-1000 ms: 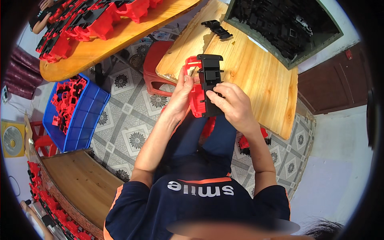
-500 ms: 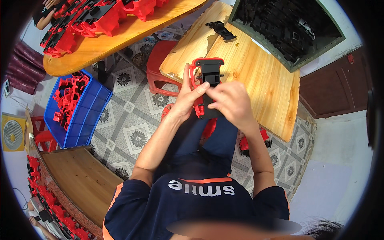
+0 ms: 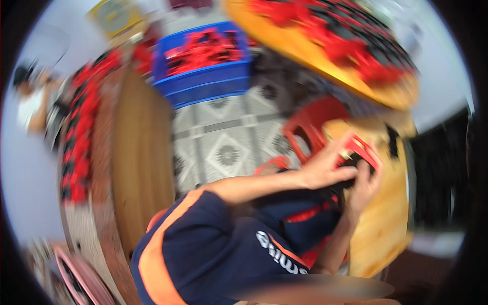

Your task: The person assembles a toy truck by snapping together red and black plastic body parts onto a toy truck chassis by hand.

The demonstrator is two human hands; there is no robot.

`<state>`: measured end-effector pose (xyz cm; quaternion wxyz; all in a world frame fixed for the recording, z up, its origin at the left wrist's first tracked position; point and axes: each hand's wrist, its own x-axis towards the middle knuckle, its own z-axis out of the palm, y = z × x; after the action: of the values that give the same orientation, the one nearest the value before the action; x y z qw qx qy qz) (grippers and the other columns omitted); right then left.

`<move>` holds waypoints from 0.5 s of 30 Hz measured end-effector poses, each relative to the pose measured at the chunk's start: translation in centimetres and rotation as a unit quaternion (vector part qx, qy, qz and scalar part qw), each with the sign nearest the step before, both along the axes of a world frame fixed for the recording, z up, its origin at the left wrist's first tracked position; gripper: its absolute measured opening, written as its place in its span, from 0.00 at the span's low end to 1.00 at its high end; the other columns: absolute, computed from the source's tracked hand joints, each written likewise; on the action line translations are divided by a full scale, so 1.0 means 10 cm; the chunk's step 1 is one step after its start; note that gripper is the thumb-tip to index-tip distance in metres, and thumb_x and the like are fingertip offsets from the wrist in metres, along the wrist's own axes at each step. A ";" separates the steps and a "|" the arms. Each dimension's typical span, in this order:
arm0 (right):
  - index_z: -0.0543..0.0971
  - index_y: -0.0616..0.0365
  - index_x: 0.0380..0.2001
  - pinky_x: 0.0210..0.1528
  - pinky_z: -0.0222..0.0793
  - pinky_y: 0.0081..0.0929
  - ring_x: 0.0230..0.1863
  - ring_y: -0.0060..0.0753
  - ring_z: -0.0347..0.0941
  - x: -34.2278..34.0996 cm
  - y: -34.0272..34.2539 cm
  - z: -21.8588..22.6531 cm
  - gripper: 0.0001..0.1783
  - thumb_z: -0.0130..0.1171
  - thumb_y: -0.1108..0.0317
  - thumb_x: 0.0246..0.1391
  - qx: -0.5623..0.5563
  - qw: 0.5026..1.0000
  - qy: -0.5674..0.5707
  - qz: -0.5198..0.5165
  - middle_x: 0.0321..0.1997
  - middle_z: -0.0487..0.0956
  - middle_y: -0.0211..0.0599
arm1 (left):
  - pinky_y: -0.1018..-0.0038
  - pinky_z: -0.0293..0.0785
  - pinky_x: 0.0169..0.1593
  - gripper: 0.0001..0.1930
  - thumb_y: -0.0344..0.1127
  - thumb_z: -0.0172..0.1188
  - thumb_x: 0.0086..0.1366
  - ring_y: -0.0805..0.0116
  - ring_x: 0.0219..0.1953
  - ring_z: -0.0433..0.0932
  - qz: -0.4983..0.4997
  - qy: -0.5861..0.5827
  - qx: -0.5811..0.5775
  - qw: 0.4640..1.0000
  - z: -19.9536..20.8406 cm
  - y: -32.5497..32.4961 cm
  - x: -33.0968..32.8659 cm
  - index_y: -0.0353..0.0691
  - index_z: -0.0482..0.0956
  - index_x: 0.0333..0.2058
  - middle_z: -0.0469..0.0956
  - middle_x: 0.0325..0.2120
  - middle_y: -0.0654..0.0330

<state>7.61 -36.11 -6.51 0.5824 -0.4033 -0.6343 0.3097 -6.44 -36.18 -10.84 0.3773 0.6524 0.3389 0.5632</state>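
Note:
The picture is blurred and turned. My left hand (image 3: 325, 172) and my right hand (image 3: 364, 189) are both closed around a red and black plastic part (image 3: 359, 151), held over the near edge of a pale wooden table (image 3: 387, 223). The left hand grips it from the upper side, the right hand from below. My fingers hide most of the part. A small black piece (image 3: 392, 140) lies on the table just beyond it.
A red stool (image 3: 308, 121) stands beside the table. A blue crate (image 3: 204, 65) of red parts sits on the tiled floor. A round wooden table (image 3: 325, 56) holds several red and black parts. A wooden bench (image 3: 136, 168) lies left, and another person (image 3: 29, 104) is at far left.
The view has swung sharply, so the whole scene appears rotated clockwise and blurred. Both hands still hold the red and black part at the table edge.

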 end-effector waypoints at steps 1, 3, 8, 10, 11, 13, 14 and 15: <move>0.73 0.67 0.51 0.63 0.63 0.36 0.60 0.40 0.68 -0.10 -0.01 0.10 0.17 0.56 0.68 0.63 0.024 1.000 -0.010 0.009 0.59 0.73 0.49 | 0.61 0.51 0.69 0.48 0.48 0.66 0.61 0.50 0.69 0.53 0.007 -0.014 0.011 1.000 0.08 -0.02 -0.09 0.34 0.47 0.69 0.54 0.65 0.42; 0.74 0.67 0.49 0.64 0.62 0.39 0.61 0.42 0.68 -0.28 0.08 0.16 0.16 0.56 0.66 0.63 0.067 0.994 0.023 0.082 0.59 0.73 0.51 | 0.61 0.55 0.67 0.47 0.48 0.68 0.59 0.50 0.67 0.58 0.065 -0.039 0.085 0.993 0.16 -0.01 -0.26 0.37 0.51 0.68 0.59 0.63 0.44; 0.58 0.62 0.67 0.68 0.55 0.42 0.67 0.43 0.60 -1.03 0.19 0.29 0.45 0.58 0.41 0.57 0.011 0.958 0.089 0.273 0.71 0.59 0.47 | 0.67 0.64 0.63 0.37 0.38 0.63 0.64 0.64 0.61 0.65 0.244 -0.151 0.084 0.954 0.46 -0.06 -0.94 0.36 0.53 0.66 0.64 0.58 0.53; 0.54 0.61 0.69 0.66 0.56 0.34 0.65 0.39 0.62 -1.21 0.19 0.13 0.46 0.61 0.47 0.57 -0.042 0.950 0.016 0.309 0.69 0.61 0.46 | 0.72 0.70 0.56 0.34 0.39 0.61 0.66 0.71 0.54 0.70 0.227 -0.268 0.014 0.936 0.68 -0.08 -1.26 0.37 0.55 0.64 0.70 0.52 0.58; 0.55 0.61 0.69 0.65 0.58 0.31 0.63 0.36 0.64 -1.26 0.18 0.04 0.44 0.62 0.53 0.59 -0.076 0.950 -0.067 0.295 0.68 0.63 0.45 | 0.74 0.71 0.54 0.32 0.39 0.61 0.66 0.72 0.52 0.71 0.235 -0.277 0.018 0.932 0.72 -0.08 -1.38 0.37 0.56 0.63 0.71 0.50 0.59; 0.54 0.62 0.70 0.62 0.60 0.28 0.60 0.33 0.66 -1.57 0.19 0.10 0.41 0.61 0.61 0.60 -0.075 0.937 -0.091 0.328 0.64 0.67 0.45 | 0.73 0.70 0.55 0.31 0.41 0.61 0.67 0.72 0.52 0.71 0.234 -0.297 0.017 0.925 0.64 -0.07 -1.67 0.39 0.58 0.62 0.71 0.50 0.60; 0.52 0.62 0.70 0.62 0.59 0.27 0.61 0.32 0.65 -1.74 0.16 0.12 0.43 0.61 0.58 0.60 -0.078 0.922 -0.050 0.377 0.66 0.65 0.46 | 0.74 0.70 0.54 0.29 0.42 0.62 0.66 0.72 0.52 0.69 0.313 -0.250 0.041 0.915 0.55 -0.04 -1.89 0.38 0.61 0.59 0.70 0.51 0.59; 0.52 0.60 0.71 0.65 0.57 0.28 0.63 0.32 0.63 -1.84 0.16 0.07 0.45 0.62 0.56 0.59 -0.057 0.911 -0.026 0.408 0.67 0.62 0.46 | 0.75 0.69 0.55 0.31 0.46 0.61 0.66 0.70 0.54 0.70 0.364 -0.291 0.033 0.884 0.55 -0.05 -2.19 0.38 0.60 0.60 0.69 0.53 0.57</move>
<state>-10.75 -34.47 -5.85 0.3642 -0.1502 -0.7397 0.5456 -28.33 -36.67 -5.35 0.2060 0.3022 0.4086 0.8362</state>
